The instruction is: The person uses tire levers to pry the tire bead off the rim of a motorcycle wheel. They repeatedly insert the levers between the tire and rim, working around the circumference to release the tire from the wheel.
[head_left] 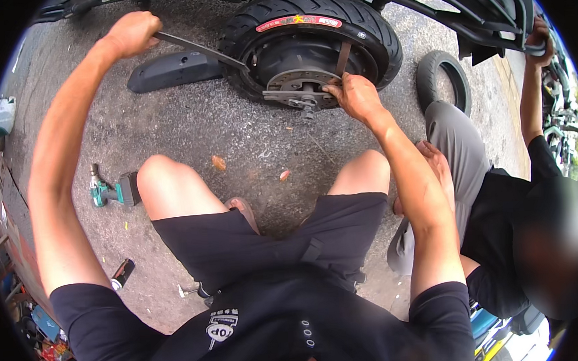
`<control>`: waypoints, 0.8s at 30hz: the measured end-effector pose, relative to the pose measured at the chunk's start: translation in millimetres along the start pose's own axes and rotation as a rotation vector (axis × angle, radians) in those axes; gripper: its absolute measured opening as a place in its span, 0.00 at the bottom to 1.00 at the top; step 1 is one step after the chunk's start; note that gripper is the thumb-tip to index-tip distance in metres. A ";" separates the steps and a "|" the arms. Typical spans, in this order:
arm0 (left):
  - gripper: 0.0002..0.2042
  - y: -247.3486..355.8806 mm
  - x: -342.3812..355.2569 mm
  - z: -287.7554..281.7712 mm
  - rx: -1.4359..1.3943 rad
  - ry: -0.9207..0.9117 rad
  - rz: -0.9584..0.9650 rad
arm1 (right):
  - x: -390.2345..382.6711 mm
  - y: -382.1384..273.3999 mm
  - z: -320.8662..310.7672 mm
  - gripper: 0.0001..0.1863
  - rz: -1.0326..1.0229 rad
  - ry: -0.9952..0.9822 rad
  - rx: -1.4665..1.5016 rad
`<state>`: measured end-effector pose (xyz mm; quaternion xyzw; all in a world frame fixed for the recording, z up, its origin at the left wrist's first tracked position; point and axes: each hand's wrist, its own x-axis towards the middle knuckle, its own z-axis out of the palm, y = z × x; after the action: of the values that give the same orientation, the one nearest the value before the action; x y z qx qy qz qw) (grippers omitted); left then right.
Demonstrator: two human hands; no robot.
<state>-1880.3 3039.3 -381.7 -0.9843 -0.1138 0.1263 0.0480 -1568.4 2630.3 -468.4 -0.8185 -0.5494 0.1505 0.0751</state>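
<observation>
My left hand (133,34) is closed around one end of a long metal tire lever (195,47), whose far tip reaches the left rim edge of a wheel. The wheel carries a black tire (305,7) with a red and yellow sticker, around a dark hub (288,56). A second, brownish tire lever (343,59) stands at the right side of the rim. My right hand (358,97) is curled at that lever's lower end, its fingertips close to the brake disc (303,79) and the axle (307,105). The exact grip of the right fingers is partly hidden.
A black fender piece (175,71) lies left of the wheel, a loose tire (443,82) to the right. A green cordless impact wrench (113,188) and a can (123,274) rest on the ground at left. Another person (504,233) crouches at right, one hand (540,38) on the vehicle's frame.
</observation>
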 end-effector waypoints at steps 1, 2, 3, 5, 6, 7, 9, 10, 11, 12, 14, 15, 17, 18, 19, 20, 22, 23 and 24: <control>0.07 -15.0 -14.9 -12.5 0.014 0.017 0.017 | -1.4 2.0 -0.4 0.23 -0.001 0.005 -0.013; 0.07 -15.5 -32.1 -20.4 -0.018 0.045 0.003 | -2.2 -1.5 -2.4 0.23 -0.014 0.017 0.025; 0.08 -6.6 -43.3 -21.9 -0.104 0.056 -0.041 | -4.0 -5.1 -3.9 0.21 0.013 0.016 0.035; 0.10 17.9 -59.4 -21.1 -0.229 0.093 -0.078 | -4.1 -11.5 -7.3 0.19 0.032 0.011 0.036; 0.12 30.1 -60.6 -14.8 -0.274 0.123 -0.068 | -1.6 -8.5 -6.3 0.19 0.026 0.006 0.021; 0.13 50.4 -59.5 -13.3 -0.361 0.089 -0.103 | -4.3 -4.6 -4.9 0.20 0.030 -0.008 0.004; 0.15 91.3 -56.6 -8.6 -0.525 0.043 -0.142 | -6.5 -5.9 -3.5 0.21 0.037 0.008 -0.027; 0.16 107.2 -54.1 -4.5 -0.597 0.033 -0.149 | -4.5 -5.9 -2.0 0.22 0.035 0.018 -0.038; 0.16 122.8 -48.5 -0.6 -0.615 -0.017 -0.159 | -4.0 -2.4 -0.3 0.22 0.005 0.035 -0.010; 0.17 138.9 -42.9 4.0 -0.633 -0.066 -0.168 | -6.4 0.7 2.1 0.22 -0.006 0.047 -0.001; 0.18 176.7 -38.0 18.0 -0.840 -0.028 -0.190 | -8.0 6.7 5.4 0.23 -0.029 0.079 0.014; 0.19 191.2 -35.6 26.7 -0.900 -0.059 -0.198 | -7.4 16.9 10.8 0.24 -0.048 0.063 0.019; 0.21 218.0 -35.9 33.9 -1.012 -0.123 -0.220 | -12.8 6.4 4.5 0.19 0.054 0.057 0.147; 0.23 232.1 -38.6 32.4 -1.084 -0.122 -0.235 | -15.9 -2.1 -1.1 0.18 0.105 0.053 0.212; 0.24 239.8 -43.4 32.6 -1.114 -0.134 -0.244 | -21.1 -16.9 -12.1 0.18 0.168 0.084 0.155; 0.25 249.6 -43.4 34.8 -1.153 -0.147 -0.239 | -33.4 -19.0 -14.0 0.19 0.196 0.189 0.149; 0.27 272.0 -45.2 38.1 -1.293 -0.102 -0.197 | -57.9 -23.5 -16.7 0.21 0.250 0.397 0.140; 0.27 280.1 -47.4 39.7 -1.370 -0.101 -0.186 | -67.7 -29.1 -22.5 0.23 0.322 0.332 0.248; 0.26 292.9 -52.4 39.9 -1.472 -0.095 -0.211 | -86.1 -39.3 -25.8 0.23 0.350 0.238 0.457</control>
<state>-1878.0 2745.6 -443.8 -0.7394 -0.2648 0.0548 -0.6166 -1624.6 2567.2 -418.7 -0.8743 -0.3394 0.1841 0.2940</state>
